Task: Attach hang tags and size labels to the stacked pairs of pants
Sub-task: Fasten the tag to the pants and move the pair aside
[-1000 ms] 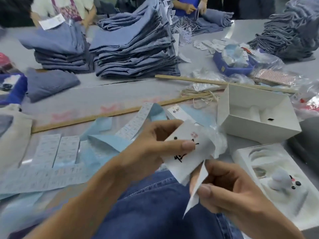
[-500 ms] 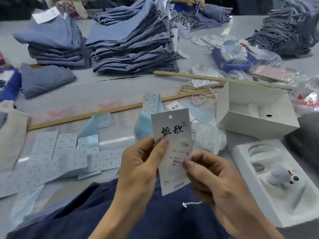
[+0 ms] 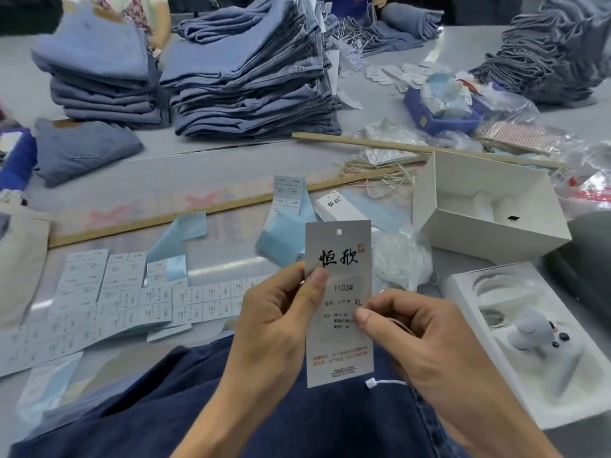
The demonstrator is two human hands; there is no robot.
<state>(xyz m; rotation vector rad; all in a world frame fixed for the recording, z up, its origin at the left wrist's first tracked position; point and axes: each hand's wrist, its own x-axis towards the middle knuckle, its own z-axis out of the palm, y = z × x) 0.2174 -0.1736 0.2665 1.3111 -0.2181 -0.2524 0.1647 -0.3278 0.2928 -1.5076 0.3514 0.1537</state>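
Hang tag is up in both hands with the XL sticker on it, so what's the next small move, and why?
Probably thread the white string through the punched hole. The hang tag, pinched by the left hand and right hand, already shows 1103# and XL, but its hole is empty and it hangs loose over the dark pants.

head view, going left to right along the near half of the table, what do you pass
label sheets → left hand → hang tag → right hand → tray with white toy
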